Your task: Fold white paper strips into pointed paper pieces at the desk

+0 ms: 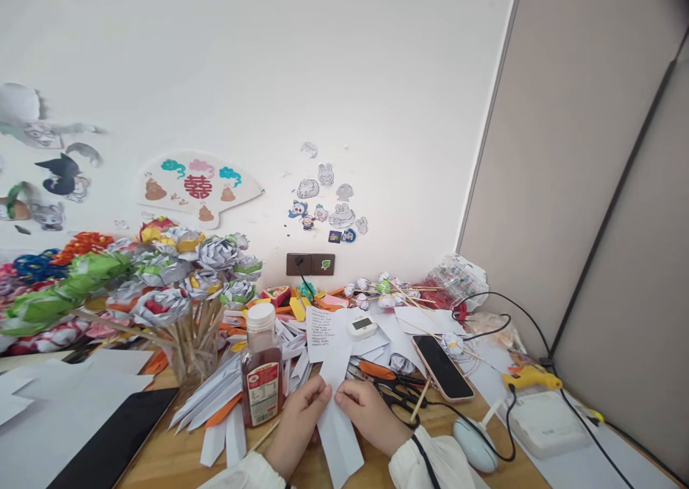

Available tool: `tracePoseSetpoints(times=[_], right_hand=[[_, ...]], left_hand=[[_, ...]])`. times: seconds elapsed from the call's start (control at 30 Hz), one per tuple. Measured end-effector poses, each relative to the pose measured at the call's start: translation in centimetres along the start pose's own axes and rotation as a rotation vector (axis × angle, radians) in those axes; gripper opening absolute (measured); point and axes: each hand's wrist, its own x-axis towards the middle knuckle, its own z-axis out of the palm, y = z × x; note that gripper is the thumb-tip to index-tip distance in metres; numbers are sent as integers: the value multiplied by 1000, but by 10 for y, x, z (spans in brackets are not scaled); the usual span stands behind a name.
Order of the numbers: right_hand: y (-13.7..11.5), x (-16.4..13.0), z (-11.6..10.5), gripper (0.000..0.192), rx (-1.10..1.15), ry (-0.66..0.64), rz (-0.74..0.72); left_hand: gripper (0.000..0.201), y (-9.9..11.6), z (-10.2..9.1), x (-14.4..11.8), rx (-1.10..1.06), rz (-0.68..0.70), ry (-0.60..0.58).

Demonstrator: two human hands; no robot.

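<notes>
Two hands, our left hand [301, 421] and right hand [369, 411], pinch a long white paper strip [338, 410] between them, just right of the sauce bottle [262, 368] with its red label, print too small to read. It lies over the wooden bench [161, 460]. Orange-handled scissors [395, 385] sit beyond.

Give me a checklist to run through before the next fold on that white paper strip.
1. Both hands on the paper: left hand and right hand pinch the white paper strip near its middle. Ok.
2. Strip lying flat on the table: cannot tell; the hands hide part of it.
3. Sauce bottle upright, capped, but close to the left hand. Not ok.
4. Scissors within reach, beside the right hand. Ok.
5. Phone apart from the strip. Ok.
</notes>
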Motion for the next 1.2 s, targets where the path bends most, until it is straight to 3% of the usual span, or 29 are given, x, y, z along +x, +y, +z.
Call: tracePoseSetpoints(times=[0.2, 0.37, 0.63, 0.73, 0.87, 0.97, 1.2], right_hand=[[4, 2, 0, 26, 40, 76, 48], [5, 3, 0, 25, 42, 82, 46], [11, 7, -5, 24, 124, 367, 69], [9, 5, -8, 25, 203, 323, 50], [-3, 0, -11, 20, -50, 180, -121], [-9, -3, -11, 23, -197, 104, -166], [-7, 0, -12, 16, -187, -6, -181]], left_hand=[[33, -2, 6, 0, -34, -63, -65], [36, -4, 5, 2, 23, -52, -28], [38, 4, 7, -3, 58, -48, -156], [36, 2, 5, 0, -7, -75, -79], [35, -3, 0, 5, -62, -69, 26], [34, -5, -2, 7, -41, -70, 42], [34, -8, -1, 7, -33, -80, 56]])
